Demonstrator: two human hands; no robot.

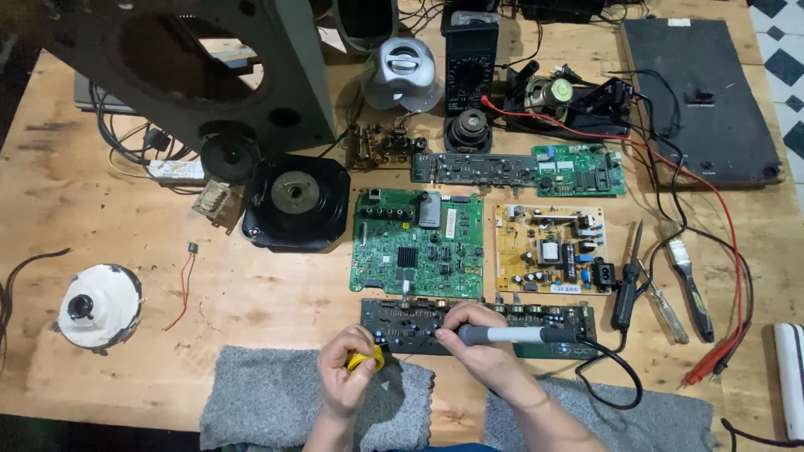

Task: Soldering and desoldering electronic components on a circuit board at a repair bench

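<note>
My right hand [484, 350] grips a soldering iron [536, 336] with a grey handle, its tip pointing left onto a long dark circuit board [402, 318] at the table's near edge. My left hand [347, 368] holds a small yellow object [365, 361], likely a solder reel, right beside the board's left part. The iron's black cable [615, 377] loops off to the right.
A green board [419, 247] and a yellow board [548, 249] lie just behind. A black speaker [295, 201], a multimeter [471, 59], red test leads [720, 351], a brush [691, 280] and screwdrivers surround them. Grey towels [268, 398] cover the front edge; a white coil [96, 305] sits left.
</note>
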